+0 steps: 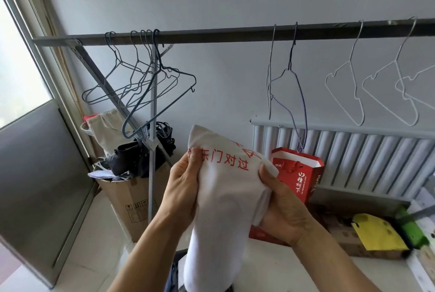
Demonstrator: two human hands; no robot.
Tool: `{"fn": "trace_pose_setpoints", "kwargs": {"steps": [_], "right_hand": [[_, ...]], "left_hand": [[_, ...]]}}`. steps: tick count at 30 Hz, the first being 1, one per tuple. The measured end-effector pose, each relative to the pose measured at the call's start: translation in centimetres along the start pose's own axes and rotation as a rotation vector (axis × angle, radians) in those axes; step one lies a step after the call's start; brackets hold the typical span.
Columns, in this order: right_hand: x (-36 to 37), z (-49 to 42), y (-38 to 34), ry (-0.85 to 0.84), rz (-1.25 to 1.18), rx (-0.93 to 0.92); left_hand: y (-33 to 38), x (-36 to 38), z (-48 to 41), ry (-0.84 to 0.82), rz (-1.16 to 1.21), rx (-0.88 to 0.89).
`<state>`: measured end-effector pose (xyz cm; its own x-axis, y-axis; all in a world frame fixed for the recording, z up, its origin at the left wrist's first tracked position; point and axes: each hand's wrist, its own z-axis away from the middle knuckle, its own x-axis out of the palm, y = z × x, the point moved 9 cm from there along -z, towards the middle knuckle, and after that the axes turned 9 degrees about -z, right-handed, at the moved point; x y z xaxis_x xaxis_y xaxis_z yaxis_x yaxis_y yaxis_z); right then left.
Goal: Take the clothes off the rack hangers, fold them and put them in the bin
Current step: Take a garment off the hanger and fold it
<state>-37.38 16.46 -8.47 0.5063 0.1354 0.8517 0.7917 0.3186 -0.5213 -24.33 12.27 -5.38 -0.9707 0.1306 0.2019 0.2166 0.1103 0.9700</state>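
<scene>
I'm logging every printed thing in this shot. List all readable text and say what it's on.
"东门对过", red print on the white garment held in both hands; the characters above it are cut off by folds.
"山楂树下", white characters on the red gift bag; the small print beside them is too blurred to read.
Handling symbols and print on the cardboard box: too small to read.
Nothing else legible.

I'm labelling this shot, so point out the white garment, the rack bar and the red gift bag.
white garment [226,197]: head view, its plain middle.
rack bar [223,34]: head view, bare stretch between hangers.
red gift bag [303,181]: head view, its front face.
</scene>
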Motion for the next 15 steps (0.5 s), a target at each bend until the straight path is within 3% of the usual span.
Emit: {"fn": "trace_pose_setpoints", "kwargs": {"steps": [3,8,15], "right_hand": [[-0.2,0.1,-0.5,0.038,0.044,-0.004],[-1.0,0.4,-3.0,0.229,0.355,-0.084],[-0.5,0.6,-5.6,0.403,0.625,-0.195]], "left_hand": [[0.4,-0.4,-0.3,-0.001,-0.067,0.032],[1.3,-2.0,-1.4,0.077,-0.31,0.138],[-0.3,-5.0,-2.3,0.25,-0.416,0.031]]}}
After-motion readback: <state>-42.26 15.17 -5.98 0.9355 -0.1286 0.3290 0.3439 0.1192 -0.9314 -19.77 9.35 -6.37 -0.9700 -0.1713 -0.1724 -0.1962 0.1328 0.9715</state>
